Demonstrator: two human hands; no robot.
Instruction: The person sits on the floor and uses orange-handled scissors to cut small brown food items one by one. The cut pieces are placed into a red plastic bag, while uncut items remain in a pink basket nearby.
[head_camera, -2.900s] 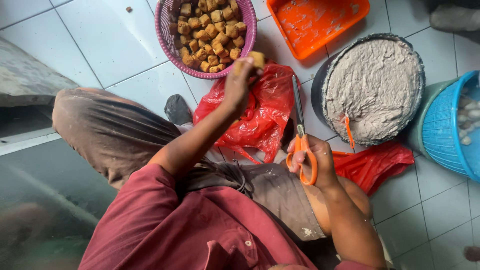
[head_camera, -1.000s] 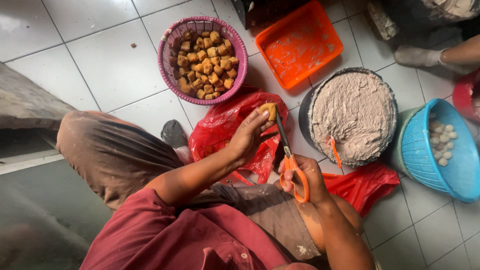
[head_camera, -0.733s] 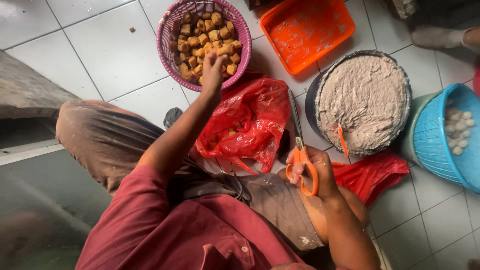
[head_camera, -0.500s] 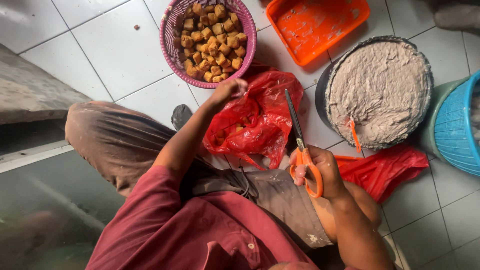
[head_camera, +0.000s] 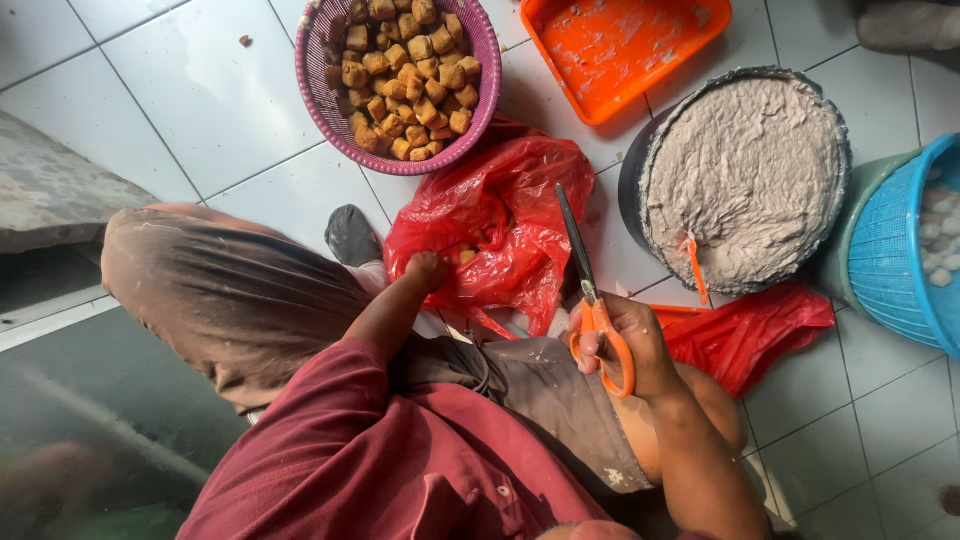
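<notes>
Scissors (head_camera: 592, 300) with orange handles sit in my right hand (head_camera: 630, 340), my fingers (head_camera: 590, 350) hooked through the loops and clenched on them, the dark blades closed and pointing up toward the far edge of the tiled floor (head_camera: 180, 90). My left hand (head_camera: 428, 270) is pushed into the mouth of a red plastic bag (head_camera: 500, 220) lying on the floor just in front of my knees; the fingertips are buried among the folds beside a few fried brown cubes (head_camera: 465, 255), and I cannot tell whether they are clasped on one. Beyond the bag, near the far edge, a purple basket (head_camera: 480, 110) holds a heap of the same brown cubes. To its right lies an orange tray (head_camera: 640, 45), smeared with paste. A round dark basin (head_camera: 635, 190) filled with grey paste stands right of the bag, an orange spoon handle (head_camera: 695, 270) sticking out of it. A second red bag (head_camera: 760, 330) lies crumpled below the basin, and a blue basket (head_camera: 890, 260) sits at the right edge.
</notes>
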